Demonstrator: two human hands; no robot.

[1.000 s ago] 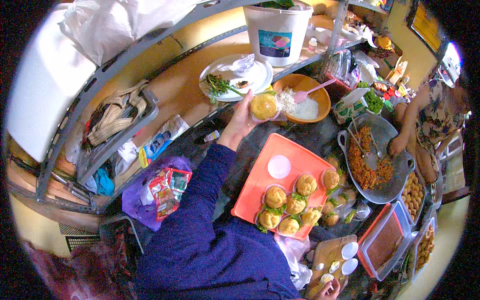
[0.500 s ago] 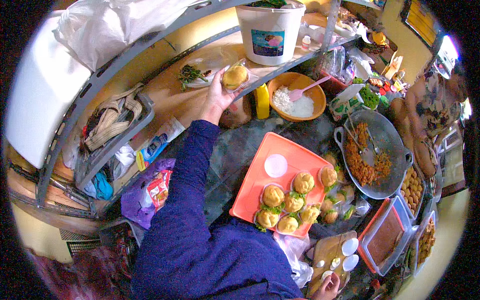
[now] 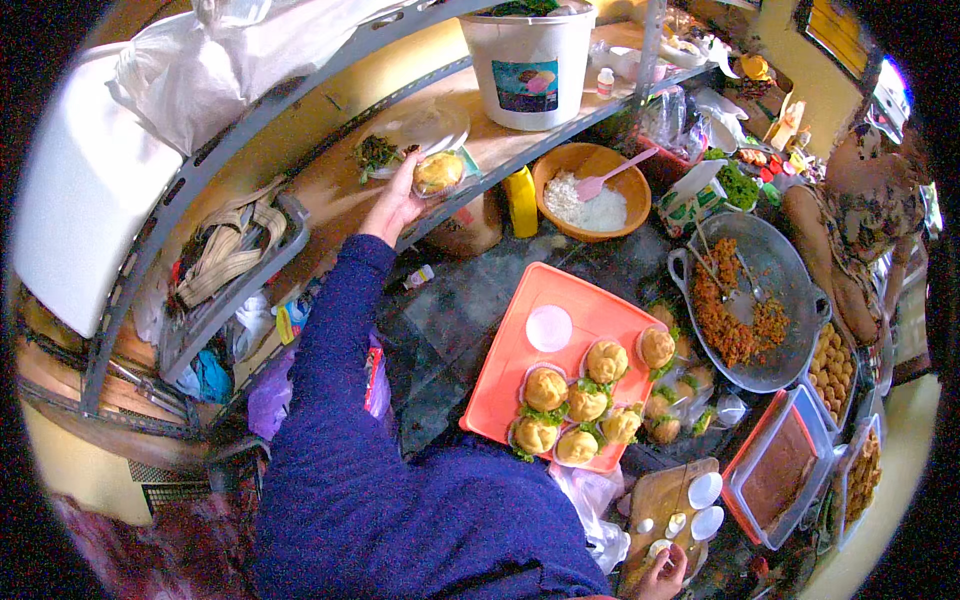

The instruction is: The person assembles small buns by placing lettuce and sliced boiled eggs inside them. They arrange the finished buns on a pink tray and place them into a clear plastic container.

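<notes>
My left hand (image 3: 398, 200) is stretched out to the shelf and closed around a golden bun (image 3: 438, 173) in a pale paper cup. Beside that bun is a clear plate (image 3: 435, 125) with leafy greens (image 3: 377, 157). At the lower edge, my right hand (image 3: 660, 577) has its fingers curled over a wooden board (image 3: 650, 495) with egg pieces (image 3: 676, 524). What those fingers grip is hidden. On an orange tray lid (image 3: 508, 375) sit several filled buns (image 3: 587, 402) with lettuce, in paper cups, and one flat white paper cup (image 3: 549, 328).
A white bucket (image 3: 528, 75) stands on the metal-edged shelf. Below it are a yellow carton (image 3: 521, 205) and a brown bowl (image 3: 558, 215) of white food with a pink spoon. To the right are a wok (image 3: 775, 360) of orange filling, plastic containers (image 3: 770, 480) and another person (image 3: 860, 220).
My left hand has moved left and slightly down along the shelf with the bun, nearer the plate. The small bottle under my forearm has come into view. My right hand has barely shifted.
</notes>
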